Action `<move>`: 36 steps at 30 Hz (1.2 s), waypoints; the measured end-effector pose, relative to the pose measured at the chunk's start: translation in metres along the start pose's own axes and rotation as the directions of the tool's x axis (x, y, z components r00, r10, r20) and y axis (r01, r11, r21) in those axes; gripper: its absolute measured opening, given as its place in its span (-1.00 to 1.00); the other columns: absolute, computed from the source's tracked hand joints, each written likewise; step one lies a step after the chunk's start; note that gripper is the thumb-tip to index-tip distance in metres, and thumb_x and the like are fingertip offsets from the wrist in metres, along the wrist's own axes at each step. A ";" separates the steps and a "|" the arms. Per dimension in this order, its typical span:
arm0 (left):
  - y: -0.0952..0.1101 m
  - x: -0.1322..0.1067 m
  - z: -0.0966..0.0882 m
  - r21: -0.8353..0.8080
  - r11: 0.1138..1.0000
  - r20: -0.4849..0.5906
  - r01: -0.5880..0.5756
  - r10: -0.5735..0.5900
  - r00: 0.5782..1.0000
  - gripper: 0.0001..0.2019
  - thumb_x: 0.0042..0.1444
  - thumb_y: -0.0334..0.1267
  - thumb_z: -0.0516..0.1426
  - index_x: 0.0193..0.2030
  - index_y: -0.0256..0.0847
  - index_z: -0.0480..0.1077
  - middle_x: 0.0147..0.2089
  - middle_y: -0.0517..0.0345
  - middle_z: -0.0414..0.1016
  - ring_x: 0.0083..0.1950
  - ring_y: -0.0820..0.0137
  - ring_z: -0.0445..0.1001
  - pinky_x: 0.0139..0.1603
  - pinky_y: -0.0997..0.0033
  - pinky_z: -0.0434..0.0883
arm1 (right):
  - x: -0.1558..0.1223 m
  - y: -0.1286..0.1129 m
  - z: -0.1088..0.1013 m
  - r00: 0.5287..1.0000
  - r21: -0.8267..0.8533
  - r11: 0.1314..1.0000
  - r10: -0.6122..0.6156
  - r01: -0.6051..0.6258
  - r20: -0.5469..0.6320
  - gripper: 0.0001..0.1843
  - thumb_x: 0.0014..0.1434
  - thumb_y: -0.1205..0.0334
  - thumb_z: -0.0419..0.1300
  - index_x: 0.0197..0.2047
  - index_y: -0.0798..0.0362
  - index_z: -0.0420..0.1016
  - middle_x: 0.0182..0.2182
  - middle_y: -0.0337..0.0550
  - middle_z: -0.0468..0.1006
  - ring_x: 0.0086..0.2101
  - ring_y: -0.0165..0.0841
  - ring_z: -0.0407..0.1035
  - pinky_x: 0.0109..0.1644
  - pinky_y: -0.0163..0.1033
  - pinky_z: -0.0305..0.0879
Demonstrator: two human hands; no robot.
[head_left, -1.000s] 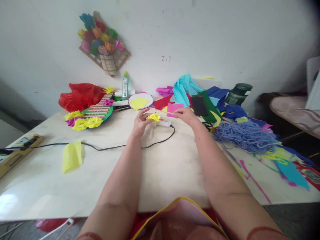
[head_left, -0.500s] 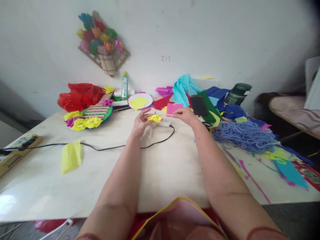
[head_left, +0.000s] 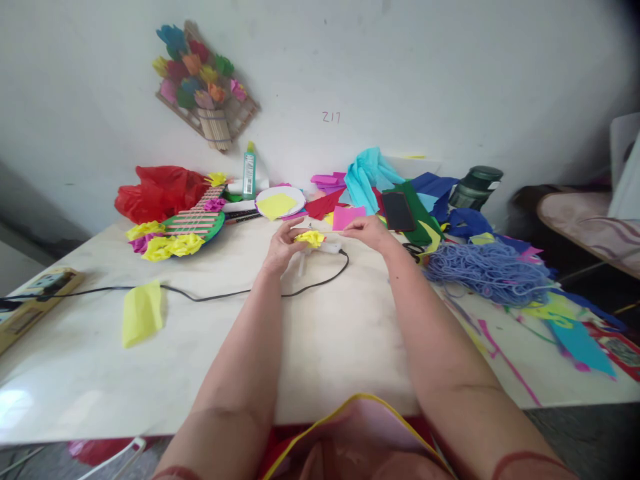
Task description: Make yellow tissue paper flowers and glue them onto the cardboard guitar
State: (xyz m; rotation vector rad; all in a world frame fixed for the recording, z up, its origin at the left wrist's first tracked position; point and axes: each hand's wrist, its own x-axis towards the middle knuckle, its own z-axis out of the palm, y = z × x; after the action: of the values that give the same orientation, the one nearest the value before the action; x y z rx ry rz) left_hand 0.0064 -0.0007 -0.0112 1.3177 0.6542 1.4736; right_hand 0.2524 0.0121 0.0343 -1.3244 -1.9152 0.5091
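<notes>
sheet (head_left: pixel 141 316): lying on the bench (head_left: pixel 345 360), covering part of the cord (head_left: pixel 195 298).
glue gun (head_left: pixel 331 247): resting below the flower (head_left: pixel 312 239).
left hand (head_left: pixel 285 248): holding the yellow flower in its fingers.
right hand (head_left: pixel 369 233): pinching a thin strip (head_left: pixel 334 232), showing only faintly.
pink paper (head_left: pixel 349 217): lying just beyond the right hand.
bouquet (head_left: pixel 200 80): hanging on the wall (head_left: pixel 400 73).

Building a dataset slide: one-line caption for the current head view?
Left hand holds crumpled yellow paper, right hand pinches a thin strip, by a corded white glue gun.
</notes>
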 end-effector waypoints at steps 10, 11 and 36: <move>0.006 -0.003 0.005 0.015 0.995 0.022 0.097 -0.098 0.995 -0.35 -0.35 -0.38 0.38 0.02 -0.25 0.45 -0.18 0.03 0.61 -0.22 0.26 0.57 -0.17 0.24 0.50 | 0.000 -0.006 0.001 0.999 0.000 1.000 -0.026 0.026 0.045 -0.78 -0.06 0.08 0.35 -0.46 0.07 0.65 -0.51 -0.19 0.58 -0.44 -0.36 0.36 -0.37 -0.28 0.16; 0.007 -0.003 0.005 0.010 0.995 0.025 0.102 -0.103 0.994 -0.36 -0.35 -0.39 0.38 0.01 -0.26 0.45 -0.18 0.03 0.61 -0.22 0.26 0.57 -0.17 0.24 0.50 | 0.000 -0.006 0.001 0.998 -0.002 0.999 -0.032 0.033 0.045 -0.78 -0.06 0.07 0.35 -0.46 0.07 0.65 -0.51 -0.19 0.59 -0.43 -0.35 0.37 -0.37 -0.28 0.16; 0.011 -0.005 0.005 0.000 0.989 0.075 0.146 -0.146 0.986 -0.38 -0.35 -0.40 0.37 0.00 -0.22 0.47 -0.23 0.06 0.62 -0.26 0.27 0.57 -0.13 0.22 0.48 | -0.003 -0.011 -0.005 0.993 -0.001 0.995 -0.098 0.098 0.067 -0.79 -0.07 0.07 0.35 -0.53 0.05 0.61 -0.52 -0.21 0.56 -0.44 -0.37 0.34 -0.38 -0.28 0.13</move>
State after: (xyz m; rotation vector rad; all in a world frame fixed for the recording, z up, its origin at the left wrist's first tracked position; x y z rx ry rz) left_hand 0.0076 -0.0098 -0.0020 1.2873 0.6827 1.3008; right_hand 0.2496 0.0044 0.0435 -1.2224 -2.0258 0.5061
